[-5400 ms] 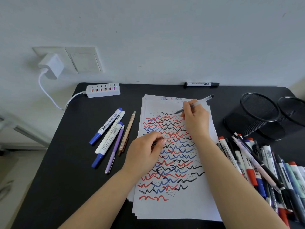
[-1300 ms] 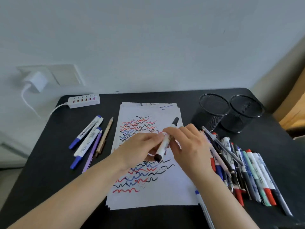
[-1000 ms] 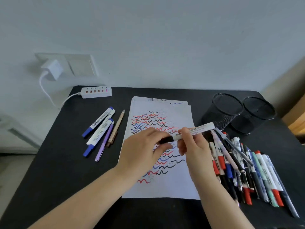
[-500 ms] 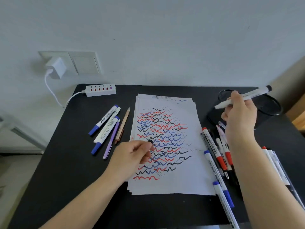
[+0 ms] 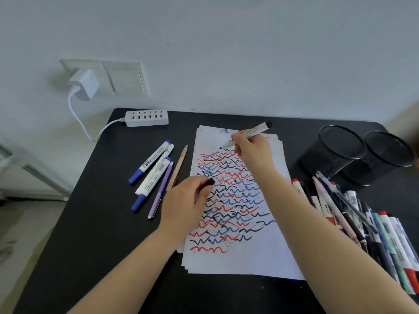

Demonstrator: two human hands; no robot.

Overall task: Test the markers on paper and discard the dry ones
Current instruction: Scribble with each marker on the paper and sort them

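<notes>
A white whiteboard marker (image 5: 247, 135) is pinched low on its barrel by the right hand (image 5: 251, 152), its tip lowered to the top of the paper stack (image 5: 240, 261), just above the rows of red, blue and black squiggles; whether the tip touches the sheet cannot be told. The black cap (image 5: 210, 181) is held by the curled fingers of the left hand (image 5: 186, 203), which rests on the paper's left edge. The marker is judged light, stiff and smooth, best gripped near the tip for control, with little pressure needed. The loose sheets are judged liable to slide on the black table (image 5: 95, 223), so the resting hand is useful. Five set-aside pens (image 5: 156, 173) lie left of the paper; a pile of untested markers (image 5: 362, 223) lies to the right, partly hidden by the right forearm and cut off at the frame edge. Nothing can be made out inside the two black mesh cups (image 5: 362, 155)
</notes>
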